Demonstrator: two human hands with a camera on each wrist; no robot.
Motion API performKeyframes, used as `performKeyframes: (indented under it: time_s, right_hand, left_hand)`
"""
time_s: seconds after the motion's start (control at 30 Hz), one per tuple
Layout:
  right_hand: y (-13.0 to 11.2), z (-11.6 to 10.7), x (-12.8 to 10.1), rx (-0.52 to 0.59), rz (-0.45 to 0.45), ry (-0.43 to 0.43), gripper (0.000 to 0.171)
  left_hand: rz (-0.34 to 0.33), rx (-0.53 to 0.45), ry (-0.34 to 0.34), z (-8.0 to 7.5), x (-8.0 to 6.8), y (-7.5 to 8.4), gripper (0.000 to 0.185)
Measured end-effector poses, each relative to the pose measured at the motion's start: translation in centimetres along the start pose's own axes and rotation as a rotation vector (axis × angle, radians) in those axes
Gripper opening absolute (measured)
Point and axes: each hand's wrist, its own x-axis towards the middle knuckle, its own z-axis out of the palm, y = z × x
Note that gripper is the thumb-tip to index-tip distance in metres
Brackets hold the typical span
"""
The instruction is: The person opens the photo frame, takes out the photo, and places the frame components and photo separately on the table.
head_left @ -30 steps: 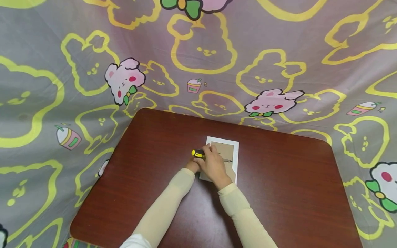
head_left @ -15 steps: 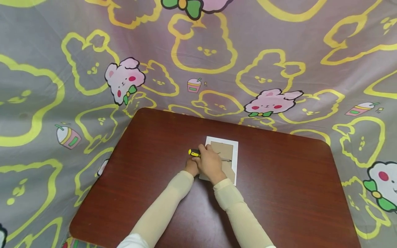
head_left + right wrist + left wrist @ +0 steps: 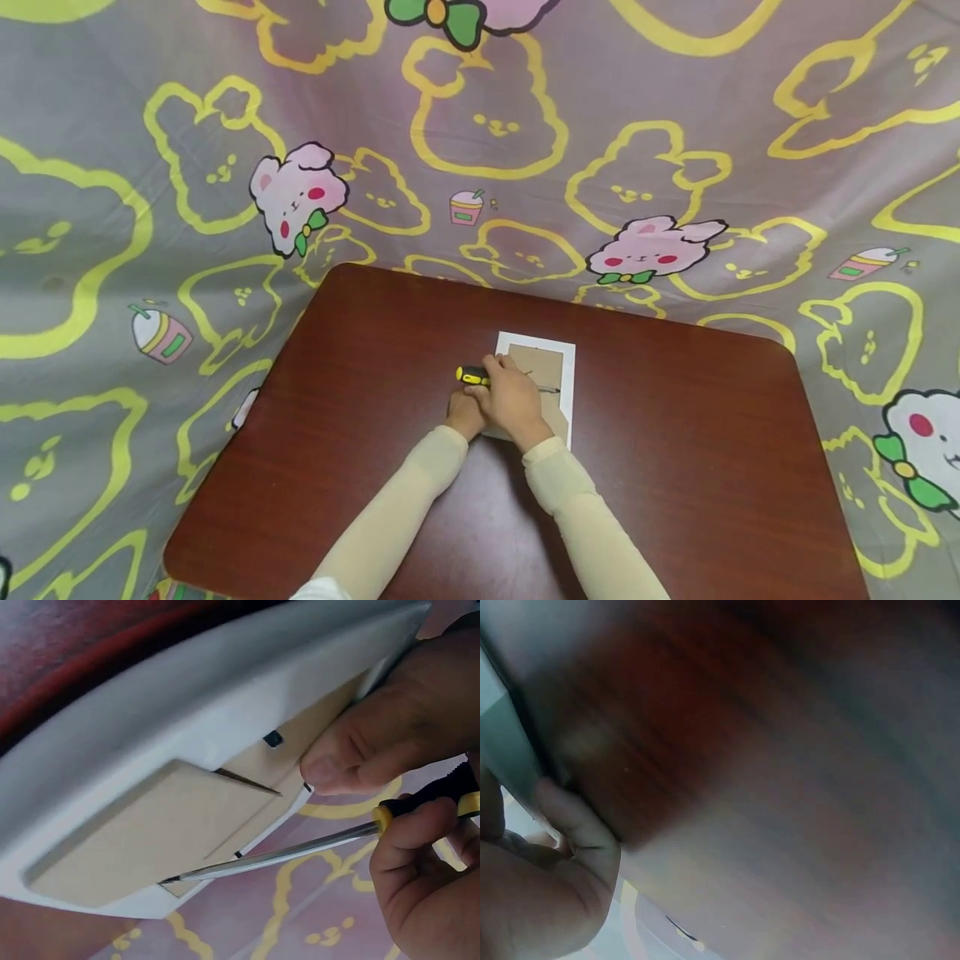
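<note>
Mid-table [image 3: 675, 433], head view: white frame [image 3: 568, 371]; left hand [image 3: 467, 412] at its left side; right hand [image 3: 514, 406] above, gripping screwdriver [image 3: 472, 375]. Left wrist view: hand at frame edge, finger spread unclear. Right wrist view: left thumb presses brown backing [image 3: 112, 844]; screwdriver tip touches backing's edge.

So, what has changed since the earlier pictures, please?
Only slightly: the right hand, still holding the screwdriver, has shifted a little left. Nothing was taken up or let go. The picture frame stays in place, held by the left hand, the screwdriver's tip at the backing board's right edge.
</note>
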Motion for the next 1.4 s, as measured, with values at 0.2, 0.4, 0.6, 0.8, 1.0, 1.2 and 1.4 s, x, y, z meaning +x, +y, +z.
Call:
performKeyframes:
  time_s: [0.2, 0.4, 0.6, 0.8, 1.0, 1.2, 1.4]
  right_hand:
    - [0.9, -1.1, -0.4, 0.041, -0.004, 0.017, 0.042]
    - [2.1, -2.8, 0.0, 0.117, -0.047, 0.074, 0.037]
    - [3.1, -3.6, -0.3, 0.153, -0.088, 0.115, 0.037]
    - [3.8, -4.4, -0.6, 0.187, -0.084, 0.126, 0.038]
    - [4.7, -5.7, -0.6, 0.215, -0.066, 0.097, 0.035]
    - [5.6, -6.8, -0.6, 0.287, -0.052, 0.109, 0.029]
    - [6.5, -7.4, -1.1, 0.333, -0.02, 0.085, 0.028]
  left_hand:
    - [-0.079, -0.078, -0.151, -19.9, -1.8, 7.3, 0.018]
    - [-0.159, -0.094, -0.244, -24.3, -1.8, 9.3, 0.032]
    - [-0.15, -0.155, -0.211, -23.9, -1.9, 9.1, 0.047]
    - [-0.142, -0.21, -0.201, -24.0, -1.8, 9.0, 0.06]
    - [-0.141, -0.208, -0.203, -24.3, -1.7, 9.1, 0.07]
    - [-0.159, -0.213, -0.203, -24.4, -1.6, 9.1, 0.075]
    - [-0.153, -0.2, -0.211, -24.4, -1.6, 9.1, 0.076]
